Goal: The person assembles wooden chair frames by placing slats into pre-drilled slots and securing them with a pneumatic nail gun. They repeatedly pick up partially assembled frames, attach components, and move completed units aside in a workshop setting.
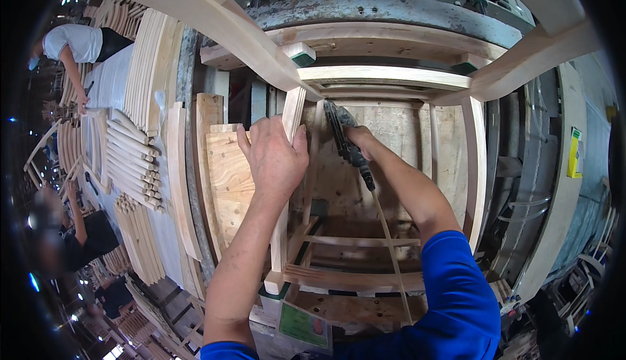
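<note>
A pale wooden chair frame [477, 164] lies in front of me on a work stand, its curved legs reaching toward the far edge of the view. My left hand [272, 154] is wrapped round its left side rail [293, 109], near the corner where rail and leg meet. Inside the frame, my right hand [360, 141] grips a black air nailer [340, 128]. The tool's nose is up against the inner side of that same corner. From its handle end a thin air hose [389, 242] trails down toward me. My right fingers are partly hidden behind the tool.
Bundles of wooden parts [127, 158] cover a long table on the left, where two people work. A metal beam [385, 11] with clamps crosses the far side. Wooden blocks with green pads [300, 53] support the frame. A green card [303, 326] hangs at the near edge.
</note>
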The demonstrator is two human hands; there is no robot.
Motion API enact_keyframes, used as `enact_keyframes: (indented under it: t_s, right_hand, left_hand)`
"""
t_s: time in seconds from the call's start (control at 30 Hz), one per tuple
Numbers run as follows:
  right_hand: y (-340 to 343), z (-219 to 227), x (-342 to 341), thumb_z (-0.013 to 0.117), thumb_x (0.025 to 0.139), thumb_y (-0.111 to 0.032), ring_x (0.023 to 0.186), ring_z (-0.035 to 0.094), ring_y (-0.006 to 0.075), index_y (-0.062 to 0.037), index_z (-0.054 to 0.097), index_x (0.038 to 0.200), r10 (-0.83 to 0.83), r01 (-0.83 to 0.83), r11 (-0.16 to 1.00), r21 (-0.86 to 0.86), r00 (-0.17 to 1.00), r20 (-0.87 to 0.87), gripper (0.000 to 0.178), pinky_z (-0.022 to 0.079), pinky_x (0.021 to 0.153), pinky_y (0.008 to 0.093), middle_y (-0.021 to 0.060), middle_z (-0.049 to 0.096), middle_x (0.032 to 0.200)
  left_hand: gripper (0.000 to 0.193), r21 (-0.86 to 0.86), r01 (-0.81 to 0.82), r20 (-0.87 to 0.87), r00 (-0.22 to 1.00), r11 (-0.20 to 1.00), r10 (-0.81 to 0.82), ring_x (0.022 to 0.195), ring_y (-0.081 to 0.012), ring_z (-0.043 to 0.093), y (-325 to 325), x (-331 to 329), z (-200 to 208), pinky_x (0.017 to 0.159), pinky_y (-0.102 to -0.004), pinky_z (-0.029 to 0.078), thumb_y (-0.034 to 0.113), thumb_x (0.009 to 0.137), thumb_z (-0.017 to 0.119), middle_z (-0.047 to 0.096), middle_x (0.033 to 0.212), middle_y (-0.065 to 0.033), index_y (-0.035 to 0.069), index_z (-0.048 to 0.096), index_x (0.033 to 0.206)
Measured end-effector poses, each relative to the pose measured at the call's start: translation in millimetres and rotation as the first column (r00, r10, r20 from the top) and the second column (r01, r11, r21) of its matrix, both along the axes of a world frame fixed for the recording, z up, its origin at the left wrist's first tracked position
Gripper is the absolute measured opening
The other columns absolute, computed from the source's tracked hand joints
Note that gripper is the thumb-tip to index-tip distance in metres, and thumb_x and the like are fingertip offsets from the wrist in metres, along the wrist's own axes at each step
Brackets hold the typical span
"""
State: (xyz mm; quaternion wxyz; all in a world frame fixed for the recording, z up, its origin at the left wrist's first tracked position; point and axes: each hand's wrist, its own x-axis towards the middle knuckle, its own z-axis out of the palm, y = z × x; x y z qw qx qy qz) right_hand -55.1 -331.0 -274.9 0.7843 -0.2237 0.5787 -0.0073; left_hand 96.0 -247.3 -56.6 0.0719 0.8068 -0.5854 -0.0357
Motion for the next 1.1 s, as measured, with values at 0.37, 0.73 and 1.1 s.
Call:
enact_keyframes:
  t_s: [0.37, 0.73, 1.1]
  right_hand:
    - [22, -4, -27, 0.061, 0.095, -0.057, 0.112, 0.070, 0.0400, 0.0142, 0.061, 0.130, 0.404, -0.692, 0.648, -0.318, 0.666, -0.627, 0.079, 0.056, 0.096, 0.0424, 0.0297, 0.072, 0.114]
    - [123, 11, -27, 0.072, 0.086, -0.046, 0.117, 0.067, 0.0427, 0.0130, 0.049, 0.135, 0.825, -0.852, -0.106, -0.512, 0.213, -0.524, 0.080, 0.055, 0.101, 0.0466, 0.0296, 0.071, 0.113]
    - [132, 0, -17, 0.071, 0.087, -0.047, 0.113, 0.067, 0.0445, 0.0077, 0.052, 0.133, 0.839, -0.798, -0.062, -0.600, 0.284, -0.465, 0.074, 0.054, 0.099, 0.0489, 0.0287, 0.071, 0.111]
  left_hand:
    - [0.032, -0.052, 0.020, 0.014, 1.000, 0.998, -0.019, 0.115, -0.0398, 0.057, 3, 3, -7, 0.117, -0.0633, 0.026, 0.031, 0.095, 0.067, 0.065, 0.106, -0.0188, 0.002, 0.063, 0.107]
    - [0.032, 0.027, 0.020, 0.019, 1.000, 0.999, -0.021, 0.116, -0.0383, 0.058, 0, 4, -3, 0.119, -0.0644, 0.025, 0.031, 0.097, 0.065, 0.065, 0.104, -0.0177, 0.001, 0.063, 0.106]
    - [0.031, 0.022, 0.010, -0.015, 1.000, 1.000, -0.010, 0.115, -0.0382, 0.058, 2, 4, -6, 0.120, -0.0636, 0.023, 0.031, 0.097, 0.067, 0.064, 0.099, -0.0178, 0.000, 0.063, 0.102]
